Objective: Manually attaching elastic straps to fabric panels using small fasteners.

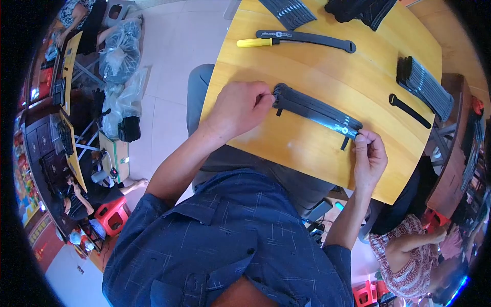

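Observation:
A stack of black straps [314, 108] lies slantwise on the yellow wooden table in front of me. My left hand [243, 108] is closed, with thumb and fingers pinching the rounded left end of the stack. At the lower right end, my right hand [369, 156] grips the corner between thumb and fingertips. Two short dark strips stick out from under the stack, one near each end. Beyond it lie a loose strap [312, 39] with a slotted end and a screwdriver with a yellow handle [254, 43].
Another stack of straps [427, 87] and a single strap [409, 110] lie at the table's right side. A fanned stack [289, 13] and a dark bundle [360, 11] are at the far edge. Plastic bags [120, 56] stand left on the floor. Other people sit on both sides.

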Available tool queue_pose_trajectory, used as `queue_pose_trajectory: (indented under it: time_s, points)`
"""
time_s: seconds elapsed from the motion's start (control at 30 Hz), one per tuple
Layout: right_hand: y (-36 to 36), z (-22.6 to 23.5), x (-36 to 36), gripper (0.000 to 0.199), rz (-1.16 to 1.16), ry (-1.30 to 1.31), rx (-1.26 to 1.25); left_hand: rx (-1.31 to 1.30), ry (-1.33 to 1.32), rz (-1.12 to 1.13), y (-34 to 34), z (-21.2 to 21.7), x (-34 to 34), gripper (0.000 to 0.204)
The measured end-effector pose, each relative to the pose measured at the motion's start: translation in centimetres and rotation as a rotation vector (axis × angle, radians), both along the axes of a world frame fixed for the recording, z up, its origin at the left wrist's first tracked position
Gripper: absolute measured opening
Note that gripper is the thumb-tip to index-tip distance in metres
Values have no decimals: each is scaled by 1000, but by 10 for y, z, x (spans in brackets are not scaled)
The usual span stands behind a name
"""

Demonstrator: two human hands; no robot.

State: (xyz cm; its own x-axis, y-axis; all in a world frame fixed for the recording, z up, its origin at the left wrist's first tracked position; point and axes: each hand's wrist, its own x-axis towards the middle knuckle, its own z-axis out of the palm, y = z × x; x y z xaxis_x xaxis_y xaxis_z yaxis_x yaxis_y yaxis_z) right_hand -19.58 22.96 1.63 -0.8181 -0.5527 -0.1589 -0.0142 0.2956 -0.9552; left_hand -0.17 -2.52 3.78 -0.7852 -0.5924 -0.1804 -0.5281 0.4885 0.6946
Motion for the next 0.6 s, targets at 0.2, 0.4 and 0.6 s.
queue_pose_trajectory:
  time_s: [0.2,0.4,0.6]
  points:
    - [-1,1,0,10,-10,-16,7,25,-71,-2,-1,8,-3,19]
    - [-1,-1,-1,10,-29,-10,37,53,-128,-1,-2,12,-5,23]
    - [-3,-1,0,10,-35,-5,59,25,-72,-5,-3,4,-3,20]
